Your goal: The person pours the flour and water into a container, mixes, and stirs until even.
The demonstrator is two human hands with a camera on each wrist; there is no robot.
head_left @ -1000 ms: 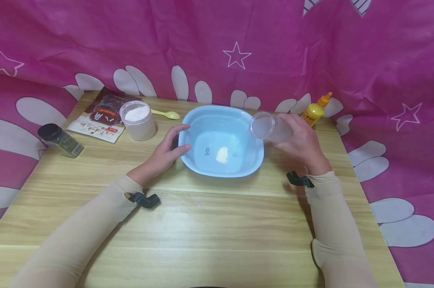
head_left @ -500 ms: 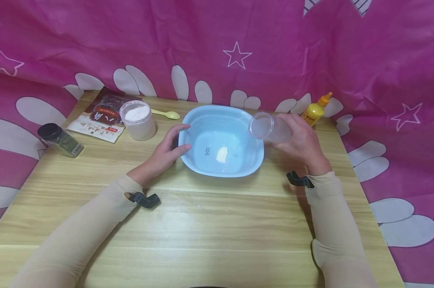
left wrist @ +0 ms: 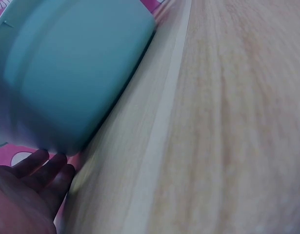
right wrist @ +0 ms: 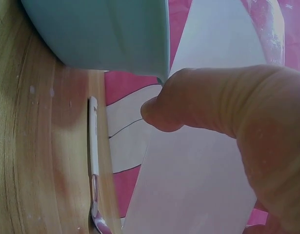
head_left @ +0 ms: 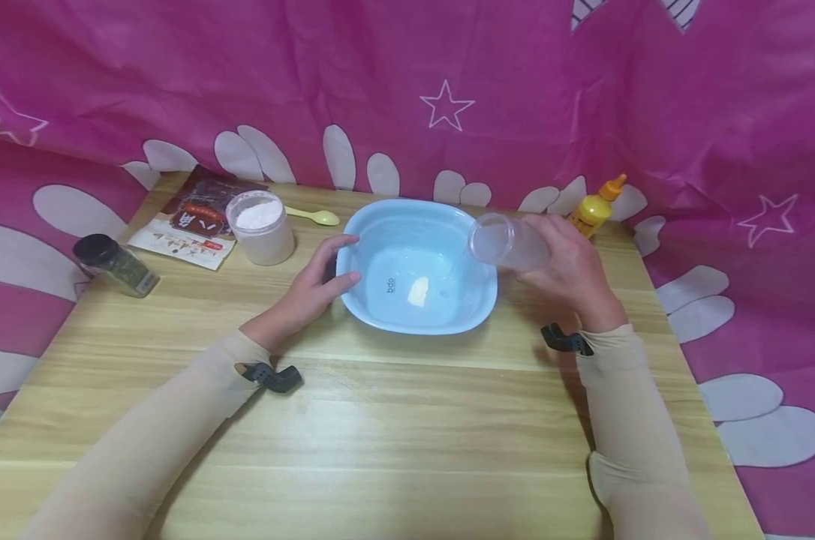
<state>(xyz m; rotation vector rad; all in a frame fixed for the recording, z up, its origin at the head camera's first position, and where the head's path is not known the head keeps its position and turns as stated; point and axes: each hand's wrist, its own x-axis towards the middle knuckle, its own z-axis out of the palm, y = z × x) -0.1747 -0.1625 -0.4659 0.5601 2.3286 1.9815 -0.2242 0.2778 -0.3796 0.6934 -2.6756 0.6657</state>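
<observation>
a clear plastic cup (head_left: 504, 241) is gripped by the right hand (head_left: 569, 270), fingers curled round it, and is tipped on its side over the right rim of a light blue plastic basin (head_left: 417, 225) on the wooden table (head_left: 394, 420). the basin's left rim is touched by the left hand (head_left: 309, 289), fingers relaxed. a small white heap (head_left: 417, 290) lies inside the basin.

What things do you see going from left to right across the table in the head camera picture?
Dark-lidded jar → packet → white powder tub → yellow spoon → blue basin → clear cup in the right hand → yellow bottle.
</observation>
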